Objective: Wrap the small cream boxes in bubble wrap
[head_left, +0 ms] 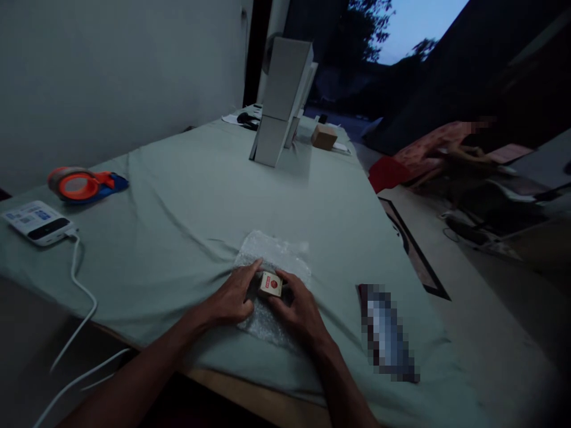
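Note:
A small cream box [270, 284] with red print on top stands on a sheet of bubble wrap [294, 252] near the table's front edge. On the box's right side, my right hand [300, 302] grips it, thumb at the near corner and fingers at the far one. My left hand [235, 295] lies at the bubble wrap's left side, thumb and forefinger spread apart, just short of the box. Part of the wrap is hidden under both hands.
An orange and blue tape dispenser [79, 185] and a white device [41, 223] with a cable are at the left. Tall white boxes [282, 101] and a brown carton [324, 137] stand farther back. A blurred-out object [387, 333] lies right. Another person [432, 151] sits beyond.

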{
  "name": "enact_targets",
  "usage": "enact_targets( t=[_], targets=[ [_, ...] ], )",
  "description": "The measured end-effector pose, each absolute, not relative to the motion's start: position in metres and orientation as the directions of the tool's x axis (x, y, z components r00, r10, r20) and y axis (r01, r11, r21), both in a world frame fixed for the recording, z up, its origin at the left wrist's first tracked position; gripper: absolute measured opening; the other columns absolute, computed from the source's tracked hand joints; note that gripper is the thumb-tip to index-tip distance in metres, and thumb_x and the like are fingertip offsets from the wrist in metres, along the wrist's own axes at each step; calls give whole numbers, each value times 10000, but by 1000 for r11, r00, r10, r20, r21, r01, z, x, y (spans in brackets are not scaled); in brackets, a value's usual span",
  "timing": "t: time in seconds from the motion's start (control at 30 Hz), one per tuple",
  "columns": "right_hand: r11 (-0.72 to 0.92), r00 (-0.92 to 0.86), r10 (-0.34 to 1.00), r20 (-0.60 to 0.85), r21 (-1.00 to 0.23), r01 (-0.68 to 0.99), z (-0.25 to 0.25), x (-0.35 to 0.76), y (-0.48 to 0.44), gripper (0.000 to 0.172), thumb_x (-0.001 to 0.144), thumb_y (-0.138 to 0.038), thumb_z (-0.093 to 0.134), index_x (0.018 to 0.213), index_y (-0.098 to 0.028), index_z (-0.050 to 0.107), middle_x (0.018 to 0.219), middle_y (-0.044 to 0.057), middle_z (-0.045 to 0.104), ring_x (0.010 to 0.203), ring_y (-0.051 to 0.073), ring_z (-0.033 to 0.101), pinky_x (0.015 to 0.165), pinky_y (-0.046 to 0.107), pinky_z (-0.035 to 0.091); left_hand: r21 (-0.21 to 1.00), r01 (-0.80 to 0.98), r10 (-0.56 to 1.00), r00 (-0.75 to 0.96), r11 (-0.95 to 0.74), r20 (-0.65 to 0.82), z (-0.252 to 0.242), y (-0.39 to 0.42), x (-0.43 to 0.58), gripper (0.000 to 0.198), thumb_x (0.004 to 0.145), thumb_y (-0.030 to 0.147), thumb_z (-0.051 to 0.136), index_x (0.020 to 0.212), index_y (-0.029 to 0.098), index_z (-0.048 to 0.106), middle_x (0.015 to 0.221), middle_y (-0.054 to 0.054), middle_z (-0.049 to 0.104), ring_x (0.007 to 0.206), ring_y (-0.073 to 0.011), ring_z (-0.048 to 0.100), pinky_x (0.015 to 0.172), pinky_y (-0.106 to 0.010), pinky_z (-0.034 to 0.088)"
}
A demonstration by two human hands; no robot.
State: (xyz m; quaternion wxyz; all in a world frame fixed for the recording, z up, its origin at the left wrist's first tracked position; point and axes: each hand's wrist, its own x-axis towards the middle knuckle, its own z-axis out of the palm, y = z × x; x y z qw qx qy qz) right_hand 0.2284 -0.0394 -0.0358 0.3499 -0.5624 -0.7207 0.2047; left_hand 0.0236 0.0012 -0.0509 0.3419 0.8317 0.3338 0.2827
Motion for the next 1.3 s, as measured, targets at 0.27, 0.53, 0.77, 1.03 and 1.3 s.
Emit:
enact_targets(
  t=[0.27, 0.53, 0.77, 1.03, 1.3],
  targets=[
    [269, -67, 951, 302, -703, 659, -41, 230, -39, 466, 774, -251, 628, 1232, -223, 551, 1212, 103, 629, 1119, 264, 592, 963, 464, 479, 725, 338, 704, 653, -600, 278, -53, -1, 22, 1028, 602, 27, 476, 1518, 223, 52, 1511, -140, 313, 1386, -304, 310, 1135, -557, 272],
    [240, -83, 966, 246, -724, 646, -49, 234, -43, 568, 801, -236, 632, 1342, -225, 460, 1301, 111, 577, 1184, 263, 561, 1007, 468, 452, 785, 378, 771, 608, -490, 189, -27, -4, 18, 925, 614, 41, 464, 1486, 184, 187, 1479, -135, 376, 1356, -274, 369, 1126, -513, 321],
    [204, -24, 970, 241, -761, 615, -46, 230, -45, 490, 829, -299, 638, 1295, -227, 507, 1244, 109, 614, 1126, 268, 592, 977, 474, 469, 521, 539, 687, 715, -662, 133, 7, -39, -4, 706, 642, 105, 584, 1323, 247, 462, 1364, -94, 492, 1351, -322, 333, 1111, -525, 326],
    [238, -84, 967, 239, -745, 624, -45, 233, -47, 563, 810, -212, 614, 1350, -240, 458, 1321, 109, 566, 1214, 272, 539, 1029, 485, 435, 346, 593, 638, 770, -727, 20, -7, -47, 3, 495, 677, -1, 533, 1122, 215, 565, 1251, -91, 554, 1198, -291, 474, 1019, -476, 376],
    [174, -70, 984, 162, -826, 536, -38, 234, -48, 531, 832, -275, 592, 1346, -229, 466, 1339, 113, 553, 1234, 268, 524, 1038, 462, 427, 503, 511, 686, 681, -697, 258, -10, -41, 9, 195, 792, 23, 490, 853, 188, 575, 1048, -70, 645, 981, -212, 577, 875, -370, 441]
  ],
)
